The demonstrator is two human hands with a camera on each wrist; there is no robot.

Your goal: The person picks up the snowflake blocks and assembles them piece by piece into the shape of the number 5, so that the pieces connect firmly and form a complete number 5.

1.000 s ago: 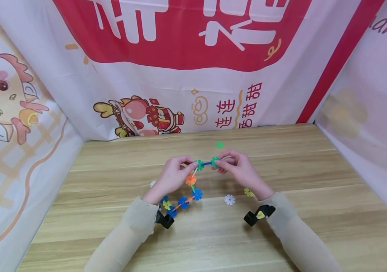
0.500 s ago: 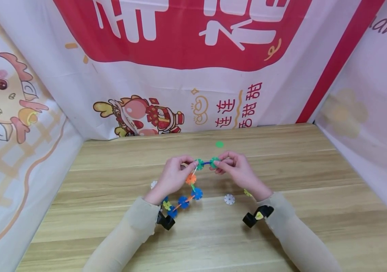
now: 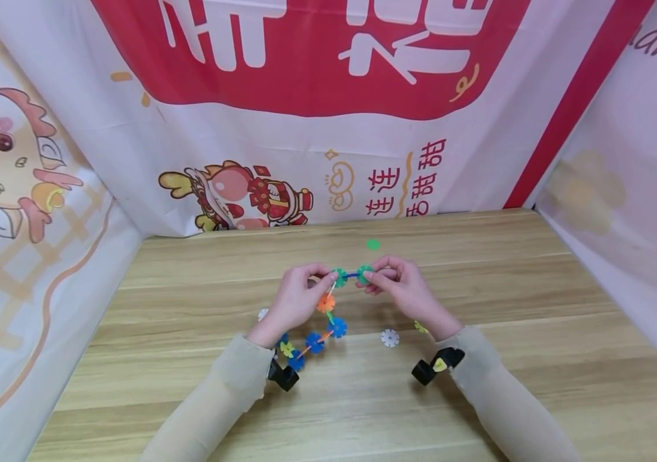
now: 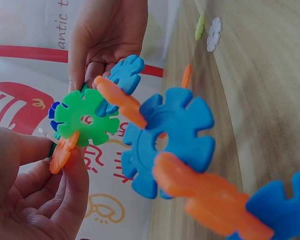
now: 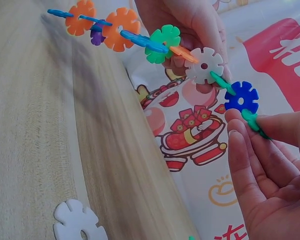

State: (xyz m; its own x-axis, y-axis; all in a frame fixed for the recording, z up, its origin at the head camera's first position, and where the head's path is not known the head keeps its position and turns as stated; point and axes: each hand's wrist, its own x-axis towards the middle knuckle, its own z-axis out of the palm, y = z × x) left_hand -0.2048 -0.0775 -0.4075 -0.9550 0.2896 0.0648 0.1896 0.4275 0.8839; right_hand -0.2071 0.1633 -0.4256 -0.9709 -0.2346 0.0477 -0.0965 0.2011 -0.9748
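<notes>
Above the table, my left hand (image 3: 294,298) pinches a green notched plastic disc (image 3: 339,278) of a linked chain of snowflake discs. My right hand (image 3: 409,292) pinches another green disc (image 5: 254,123) between thumb and fingers. A dark blue disc (image 5: 241,97) joins these two green discs. From the left hand the rest of the chain hangs down: a white disc (image 5: 205,65), an orange disc (image 3: 326,302), a bright green disc (image 4: 87,118), then blue discs (image 3: 337,328) alternating with orange ones (image 4: 205,195). The left wrist hides part of the chain's lower end.
Loose on the wooden table (image 3: 507,385) lie a green disc (image 3: 373,244) behind the hands, a white disc (image 3: 389,338) between the forearms, and a yellow disc (image 3: 420,326) partly behind the right wrist. Another white disc (image 3: 263,314) shows beside the left wrist. Printed cloth (image 3: 467,167) surrounds the table.
Both hands keep their pinches nearly in place. The hanging chain has swung slightly right. My right forearm has shifted a little left, covering more of the yellow disc.
</notes>
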